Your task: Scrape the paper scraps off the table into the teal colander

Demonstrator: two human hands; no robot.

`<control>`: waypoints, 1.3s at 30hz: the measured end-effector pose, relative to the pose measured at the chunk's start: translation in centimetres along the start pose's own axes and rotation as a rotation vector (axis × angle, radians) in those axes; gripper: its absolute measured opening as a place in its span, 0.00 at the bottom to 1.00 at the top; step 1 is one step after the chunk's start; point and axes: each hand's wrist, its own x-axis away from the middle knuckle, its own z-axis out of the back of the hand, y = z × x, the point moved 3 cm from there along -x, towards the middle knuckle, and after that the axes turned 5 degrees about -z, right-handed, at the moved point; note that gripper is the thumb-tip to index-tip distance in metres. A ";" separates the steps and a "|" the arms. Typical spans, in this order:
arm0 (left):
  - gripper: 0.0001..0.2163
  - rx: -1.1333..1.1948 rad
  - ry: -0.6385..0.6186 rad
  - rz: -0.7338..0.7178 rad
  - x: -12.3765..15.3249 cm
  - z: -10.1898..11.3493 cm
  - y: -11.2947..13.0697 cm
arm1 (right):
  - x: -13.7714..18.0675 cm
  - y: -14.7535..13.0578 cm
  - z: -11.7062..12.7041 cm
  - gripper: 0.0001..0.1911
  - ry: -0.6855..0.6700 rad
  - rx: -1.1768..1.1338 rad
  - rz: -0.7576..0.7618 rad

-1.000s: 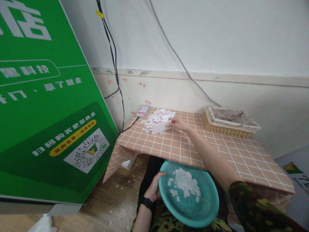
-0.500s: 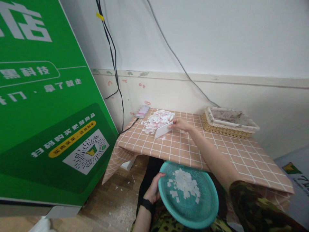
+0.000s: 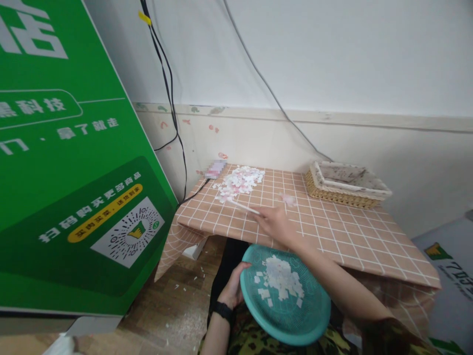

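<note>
My left hand grips the left rim of a teal plastic plate held just below the table's front edge; a heap of small white paper pieces lies in it. My right hand is over the front of the checked table, pinching a flat white card that shows nearly edge-on and points left. A pile of pink and white paper scraps lies at the table's far left corner, behind the card.
A wicker basket with a cloth liner stands at the table's far right. A large green signboard leans on the left. Black cables hang down the wall. Paper bits litter the wooden floor.
My right hand has pulled the white card back from the scrap pile toward the table's front edge, and the card has turned flat. The left hand and plate have barely moved.
</note>
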 end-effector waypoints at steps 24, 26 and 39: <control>0.16 -0.031 -0.019 -0.011 -0.4 0.7 -0.4 | 2.9 7.9 7.2 0.21 0.535 0.308 -0.605; 0.16 -0.024 -0.025 -0.008 -0.3 0.6 -0.3 | 2.8 8.0 7.4 0.21 0.580 0.210 -0.605; 0.16 0.007 -0.009 0.013 0.5 -0.5 0.3 | -5.8 1.9 -0.4 0.14 0.034 0.180 -0.203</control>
